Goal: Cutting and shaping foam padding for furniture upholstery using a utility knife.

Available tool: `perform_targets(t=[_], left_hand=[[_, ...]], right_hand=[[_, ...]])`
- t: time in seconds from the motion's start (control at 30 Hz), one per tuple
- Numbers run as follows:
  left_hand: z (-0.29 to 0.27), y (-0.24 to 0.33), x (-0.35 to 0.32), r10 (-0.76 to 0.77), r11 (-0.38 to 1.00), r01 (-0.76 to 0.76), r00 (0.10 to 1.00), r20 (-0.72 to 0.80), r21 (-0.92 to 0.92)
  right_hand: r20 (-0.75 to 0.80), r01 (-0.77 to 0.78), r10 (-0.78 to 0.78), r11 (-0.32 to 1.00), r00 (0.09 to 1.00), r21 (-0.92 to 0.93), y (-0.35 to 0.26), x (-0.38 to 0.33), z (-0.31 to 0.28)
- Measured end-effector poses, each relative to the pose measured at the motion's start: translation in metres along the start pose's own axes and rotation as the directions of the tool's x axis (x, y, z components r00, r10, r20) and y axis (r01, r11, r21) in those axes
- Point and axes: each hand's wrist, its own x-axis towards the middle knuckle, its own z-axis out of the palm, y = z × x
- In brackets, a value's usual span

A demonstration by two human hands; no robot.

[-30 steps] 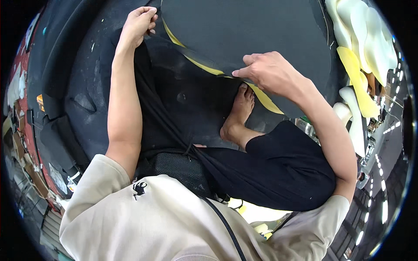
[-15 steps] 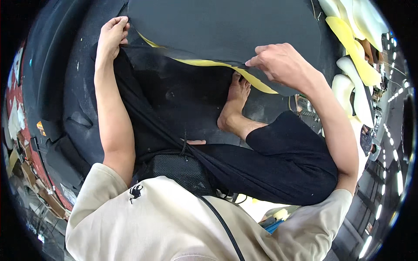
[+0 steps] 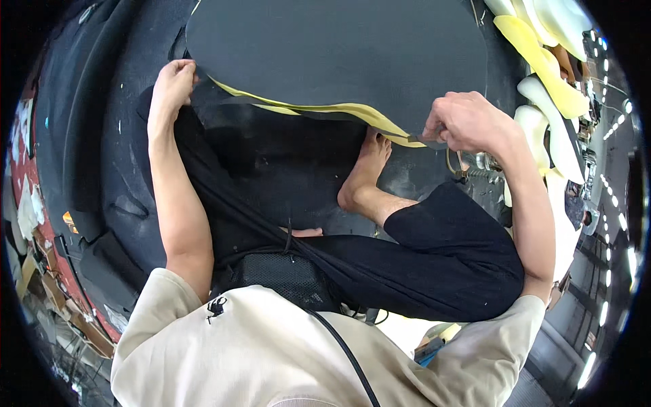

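A large dark grey sheet (image 3: 339, 54) with a rounded outline lies in front of me. Along its near edge shows a yellow layer (image 3: 339, 108), curved and partly lifted in a wavy strip. At the sheet's left edge, my left hand (image 3: 175, 83) is closed, thumb and fingers pinched on the dark margin. My right hand (image 3: 469, 122) is closed in a fist at the near right corner, where the yellow strip ends. Its fingertips are curled under, so what they hold is hidden. My bare foot (image 3: 366, 166) rests by the near edge, its toes touching or just under the yellow strip.
Black padded material (image 3: 81, 122) is heaped on the left. Yellow and white foam pieces (image 3: 542, 68) are stacked at the far right. Metal parts (image 3: 475, 163) lie near my right forearm. Scraps and cardboard (image 3: 74, 312) litter the lower left. A black cable (image 3: 346, 346) crosses my shirt.
My right hand has moved right and nearer along the sheet's edge, to its corner. My left hand appears lower, nearer to me. More of the yellow layer shows along the edge.
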Motion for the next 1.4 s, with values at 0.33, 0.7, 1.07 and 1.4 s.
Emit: perform_targets(t=[0.33, 0.7, 1.07, 1.4], left_hand=[[0.015, 0.021, -0.06, -0.167, 0.968, 0.225, 0.906, 0.389, -0.109], [0.03, 0.044, 0.023, 0.114, 0.943, -0.065, 0.985, 0.132, -0.326], [0.117, 0.065, 0.061, 0.094, 0.666, -0.024, 0.994, 0.052, -0.745], [0.212, 0.086, -0.014, 0.123, 0.733, 0.195, 0.904, 0.409, -0.652]], right_hand=[[-0.526, -0.071, 0.13, 0.989, 0.841, 0.13, -0.004, -0.034, -0.036], [-0.662, -0.117, 0.119, 0.992, 0.74, 0.047, 0.015, -0.053, -0.081], [-0.909, 0.111, 0.272, 0.941, 0.315, 0.32, 0.022, -0.059, -0.07], [-0.906, 0.222, 0.365, 0.885, 0.213, 0.409, -0.002, -0.082, -0.089]])
